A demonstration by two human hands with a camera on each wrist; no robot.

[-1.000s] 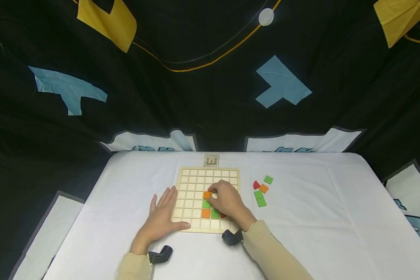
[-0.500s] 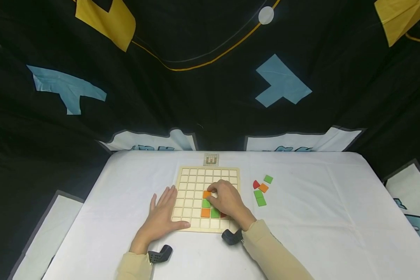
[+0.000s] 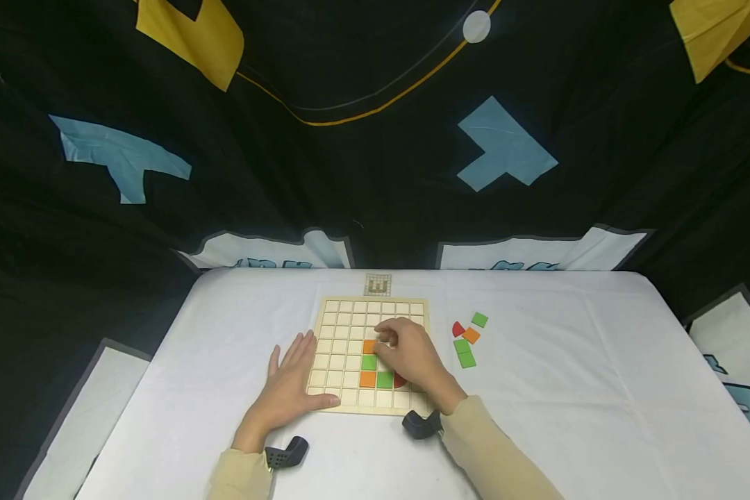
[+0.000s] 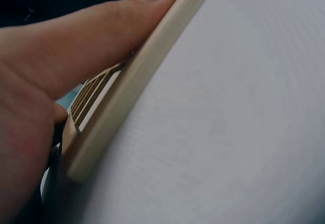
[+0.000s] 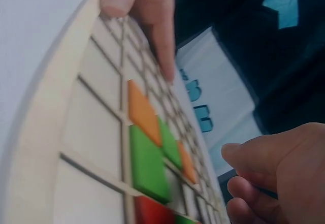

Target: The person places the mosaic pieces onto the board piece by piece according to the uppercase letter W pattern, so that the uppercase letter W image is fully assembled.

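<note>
A pale wooden grid board (image 3: 345, 307) lies on the table. My left hand (image 3: 287, 390) rests along its left edge, fingers spread and thumb over the front rim. Above the right half, my right hand (image 3: 415, 357) hovers with loosely bent fingers and nothing visible between them. Left of its fingertips sits an orange square tile (image 3: 369, 346). In line below it are a green tile (image 3: 369, 362) and a second orange tile (image 3: 367, 379). Another green tile (image 3: 384, 380) and a red quarter-round tile (image 3: 399, 380), partly hidden by the right hand, continue that lower row.
Loose pieces lie right of the board: a red quarter-round (image 3: 458, 329), an orange square (image 3: 471, 335) and several green squares (image 3: 467, 360). A small pattern card (image 3: 378, 285) lies behind the board. A dark printed curtain (image 3: 350, 194) hangs beyond the white table (image 3: 569, 375).
My right hand has come off the upper orange tile and shifted slightly to the right, its thumb and fingers parting. The left hand has stayed in place on the board.
</note>
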